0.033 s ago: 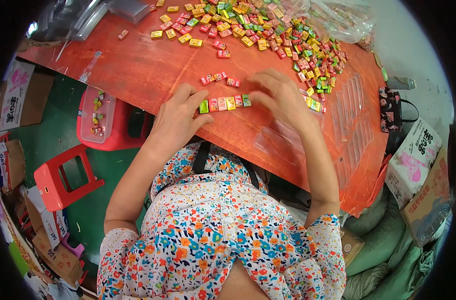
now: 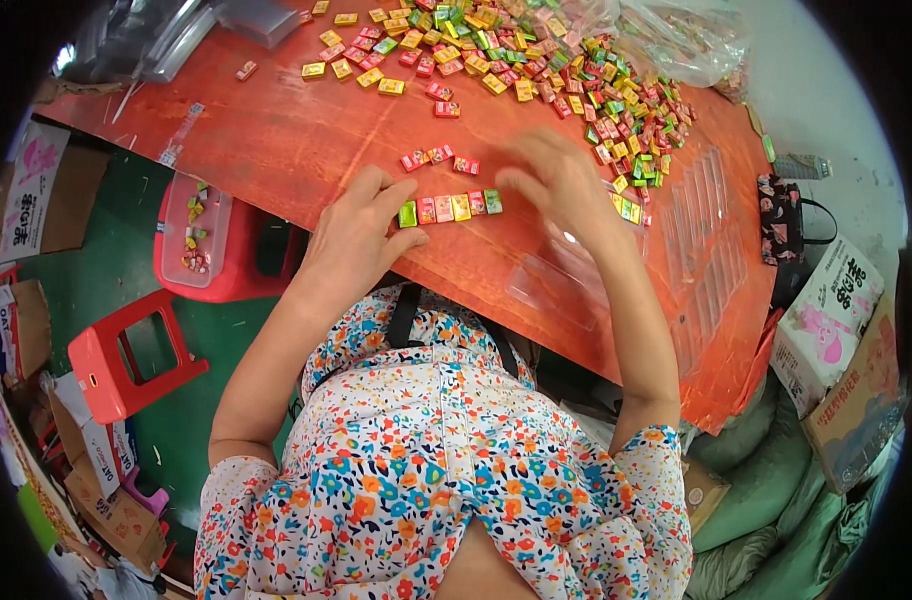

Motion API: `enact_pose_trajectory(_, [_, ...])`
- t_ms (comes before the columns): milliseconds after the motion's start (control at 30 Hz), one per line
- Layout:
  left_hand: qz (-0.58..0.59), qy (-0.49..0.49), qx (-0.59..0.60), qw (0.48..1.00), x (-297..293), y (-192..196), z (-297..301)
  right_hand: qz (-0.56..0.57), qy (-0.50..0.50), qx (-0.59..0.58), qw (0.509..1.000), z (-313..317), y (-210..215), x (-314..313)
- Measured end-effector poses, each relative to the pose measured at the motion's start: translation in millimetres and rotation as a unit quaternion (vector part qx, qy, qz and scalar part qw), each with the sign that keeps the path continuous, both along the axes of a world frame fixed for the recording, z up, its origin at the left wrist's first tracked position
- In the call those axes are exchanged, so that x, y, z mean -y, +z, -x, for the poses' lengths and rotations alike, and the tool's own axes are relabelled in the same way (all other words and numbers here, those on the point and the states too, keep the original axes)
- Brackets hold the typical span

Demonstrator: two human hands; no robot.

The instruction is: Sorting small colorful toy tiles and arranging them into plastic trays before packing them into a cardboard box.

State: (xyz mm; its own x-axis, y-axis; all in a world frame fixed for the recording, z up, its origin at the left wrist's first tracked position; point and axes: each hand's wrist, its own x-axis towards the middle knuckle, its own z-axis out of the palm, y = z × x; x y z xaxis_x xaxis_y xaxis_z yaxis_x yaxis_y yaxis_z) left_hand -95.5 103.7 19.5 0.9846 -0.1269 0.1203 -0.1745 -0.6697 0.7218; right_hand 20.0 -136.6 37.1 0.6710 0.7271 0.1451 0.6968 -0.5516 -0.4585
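one floral shirt [image 2: 396, 430] fills the near side. one clear flat tray [image 2: 551, 292] lies at the near table edge, partly behind the right forearm. the left hand [image 2: 351, 232] rests at the left end of one row of six small boxes [image 2: 462, 206]; thumb and forefinger stand apart with the end green box [image 2: 408, 214] between them, and whether they press on it cannot be told. the right hand [image 2: 564, 188] is raised just beside the row's right end, blurred, fingers loosely bent; whether it has hold of anything cannot be told.

beyond the row: three red boxes [image 2: 441, 153], then two more red ones [image 2: 447, 108]. one short row of yellow and green boxes [image 2: 628, 209] sits right of the right hand, partly hidden. one heap of mixed boxes [image 2: 496, 50], too dense to count, covers the far table [image 2: 276, 120], with one clear bag [image 2: 691, 45] over part of it. ridged clear trays [image 2: 711, 220] lie at right.

off the table: two red stools [image 2: 106, 385] at left, one bearing a clear tub [image 2: 179, 207] of boxes; one dark handbag [image 2: 779, 222] at right.
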Motion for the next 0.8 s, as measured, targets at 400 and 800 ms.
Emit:
enact_pose_trajectory(400, [-0.002,0.011,-0.009,1.0,-2,1,2,0.102,-0.054,0.2,0.973,-71,-24,-39])
enact_pose_trajectory(800, [-0.041,0.001,0.006,0.999,7,-2,-2,0.028,-0.014,0.002,0.999,-3,-12,22])
